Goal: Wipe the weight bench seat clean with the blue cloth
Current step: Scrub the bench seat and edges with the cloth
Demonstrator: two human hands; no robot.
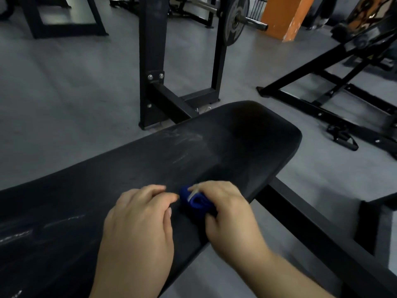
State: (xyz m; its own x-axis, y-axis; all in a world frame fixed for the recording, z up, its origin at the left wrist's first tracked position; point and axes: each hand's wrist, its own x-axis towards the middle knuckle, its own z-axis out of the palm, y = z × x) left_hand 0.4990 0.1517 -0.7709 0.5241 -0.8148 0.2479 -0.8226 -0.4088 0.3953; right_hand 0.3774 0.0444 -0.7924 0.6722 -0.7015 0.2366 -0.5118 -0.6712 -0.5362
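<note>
Right hand [225, 208] grasping bunched blue cloth [194, 202], lower centre. Left hand [140, 220] loosely curled on bench seat [150, 160], holding nothing. Cloth soft, light; palm whole wad.

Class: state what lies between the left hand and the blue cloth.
Only a narrow strip of bare bench seat separates left hand and blue cloth, head view.

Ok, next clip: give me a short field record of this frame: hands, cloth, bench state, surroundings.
bench seat: black, with whitish smears beyond the hands
left hand: rests on the seat beside the cloth, holds nothing
right hand: grips the bunched blue cloth on the seat
background: rack upright, weight plate, grey floor
</note>
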